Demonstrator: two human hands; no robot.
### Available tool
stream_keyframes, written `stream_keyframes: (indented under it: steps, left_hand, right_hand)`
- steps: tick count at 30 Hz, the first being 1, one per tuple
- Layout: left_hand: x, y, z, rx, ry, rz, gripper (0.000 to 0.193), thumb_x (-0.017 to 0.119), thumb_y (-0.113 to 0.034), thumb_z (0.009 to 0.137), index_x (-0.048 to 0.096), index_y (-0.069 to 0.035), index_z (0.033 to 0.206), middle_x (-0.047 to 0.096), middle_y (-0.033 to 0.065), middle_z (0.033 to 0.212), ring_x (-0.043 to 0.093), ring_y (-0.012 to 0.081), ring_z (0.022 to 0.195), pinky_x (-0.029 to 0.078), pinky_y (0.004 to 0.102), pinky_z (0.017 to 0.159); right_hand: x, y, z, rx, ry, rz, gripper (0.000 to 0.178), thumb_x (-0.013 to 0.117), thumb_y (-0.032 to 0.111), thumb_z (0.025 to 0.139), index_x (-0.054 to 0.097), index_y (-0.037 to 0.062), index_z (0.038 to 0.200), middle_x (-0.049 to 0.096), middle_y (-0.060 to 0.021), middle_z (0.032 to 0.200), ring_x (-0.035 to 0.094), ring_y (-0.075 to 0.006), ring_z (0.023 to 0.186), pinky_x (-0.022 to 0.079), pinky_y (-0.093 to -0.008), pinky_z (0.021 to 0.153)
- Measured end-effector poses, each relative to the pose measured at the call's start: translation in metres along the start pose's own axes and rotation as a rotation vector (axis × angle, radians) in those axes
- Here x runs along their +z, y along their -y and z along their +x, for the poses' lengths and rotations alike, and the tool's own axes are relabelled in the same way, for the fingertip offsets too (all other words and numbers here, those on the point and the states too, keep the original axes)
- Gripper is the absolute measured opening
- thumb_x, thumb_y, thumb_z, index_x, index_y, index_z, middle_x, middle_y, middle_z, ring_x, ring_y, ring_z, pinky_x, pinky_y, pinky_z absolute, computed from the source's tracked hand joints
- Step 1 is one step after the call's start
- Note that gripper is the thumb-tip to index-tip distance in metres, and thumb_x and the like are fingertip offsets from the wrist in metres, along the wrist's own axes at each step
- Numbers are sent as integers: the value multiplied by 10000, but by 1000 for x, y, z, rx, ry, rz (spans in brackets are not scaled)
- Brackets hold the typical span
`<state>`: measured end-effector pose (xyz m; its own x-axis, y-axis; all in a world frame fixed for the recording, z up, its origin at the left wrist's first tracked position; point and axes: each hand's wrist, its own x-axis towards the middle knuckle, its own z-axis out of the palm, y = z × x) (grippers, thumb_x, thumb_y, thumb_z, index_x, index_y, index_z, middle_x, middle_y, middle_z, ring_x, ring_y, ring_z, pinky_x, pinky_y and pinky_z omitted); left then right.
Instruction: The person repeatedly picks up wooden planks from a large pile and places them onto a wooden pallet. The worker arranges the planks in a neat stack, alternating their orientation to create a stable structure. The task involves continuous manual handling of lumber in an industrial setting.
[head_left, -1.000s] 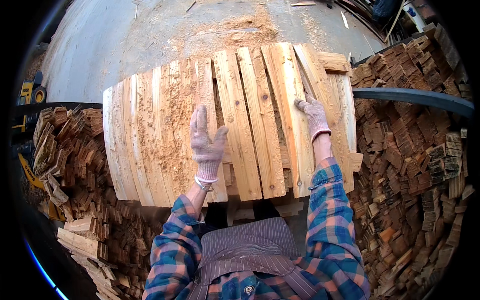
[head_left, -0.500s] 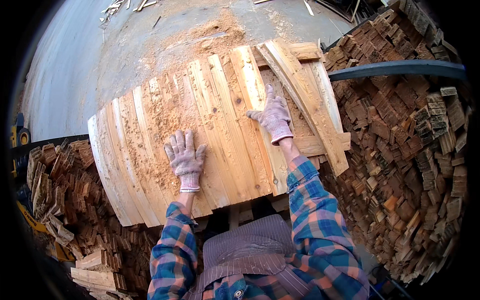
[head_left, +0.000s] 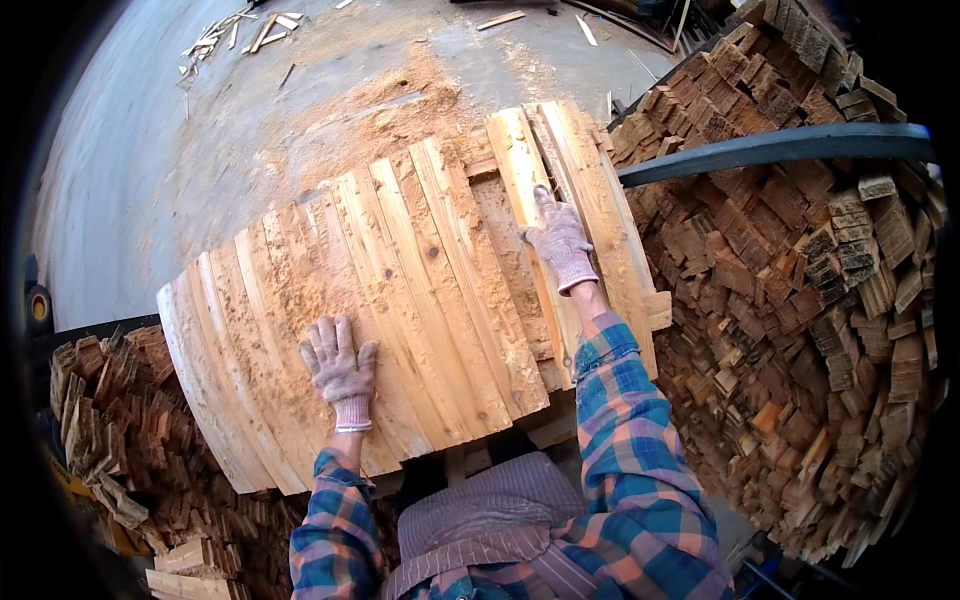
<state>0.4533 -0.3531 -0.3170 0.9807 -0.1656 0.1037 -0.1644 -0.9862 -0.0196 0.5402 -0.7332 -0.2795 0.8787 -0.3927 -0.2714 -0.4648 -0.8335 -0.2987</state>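
Note:
Several pale wooden boards (head_left: 400,290) lie side by side across low cross-pieces in front of me, dusted with sawdust. My left hand (head_left: 340,364), in a dirty pink-grey knit glove, rests flat on the boards left of centre, its fingers spread. Gloved the same way, my right hand (head_left: 561,242) lies on a narrow plank (head_left: 517,143) further right, thumb apart and fingers pointing away from me. Left of this plank a gap (head_left: 492,205) shows a cross-piece below. Along its right side lies another long board (head_left: 606,215).
Stacked wood pieces rise on the right (head_left: 760,330) and at the lower left (head_left: 120,420). A dark metal bar (head_left: 780,147) juts over the right stack. On the concrete floor (head_left: 220,130) beyond are sawdust (head_left: 400,105) and scattered offcuts (head_left: 265,32).
The plank under my right hand has shifted right, opening a gap on its left. The slanting board beside it now lies nearly parallel to it. My left hand stays on the boards.

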Motion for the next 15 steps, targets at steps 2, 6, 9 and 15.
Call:
stream_keyframes:
  steps: [2, 6, 9, 15]
  left_hand:
    - [-1, -3, -3, -15, -8, 12, 652, 441, -566, 863, 421, -136, 1352, 345, 95, 1433, 246, 296, 1353, 157, 490, 1114]
    - [-3, -6, 0, -11, -7, 18, 653, 454, -564, 854, 428, -135, 1346, 353, 98, 1425, 255, 297, 1347, 169, 493, 1110]
    - [-2, -6, -1, -6, 6, 0, 649, 473, -547, 851, 411, -149, 1360, 333, 99, 1437, 244, 298, 1351, 140, 492, 1119]
    - [-4, -5, -4, -39, 11, -26, 657, 505, -527, 838, 399, -157, 1371, 324, 97, 1445, 231, 299, 1357, 115, 481, 1126]
  right_hand:
    - [24, -15, -10, -157, -45, 181, 691, 696, 240, 782, 368, 223, 1389, 456, -222, 1261, 494, -372, 1139, 424, -418, 962]
    - [38, -2, -34, -181, -105, 299, 567, 656, 174, 806, 455, 213, 1335, 502, -220, 1183, 521, -364, 1090, 438, -404, 941]
    - [21, -3, -35, -285, -118, -41, 513, 655, 247, 804, 500, 220, 1292, 516, -192, 1167, 566, -324, 980, 489, -400, 829]
    - [-44, -67, -29, -11, -355, -476, 998, 742, 496, 668, 205, 189, 1451, 430, -204, 1294, 488, -344, 1130, 455, -431, 887]
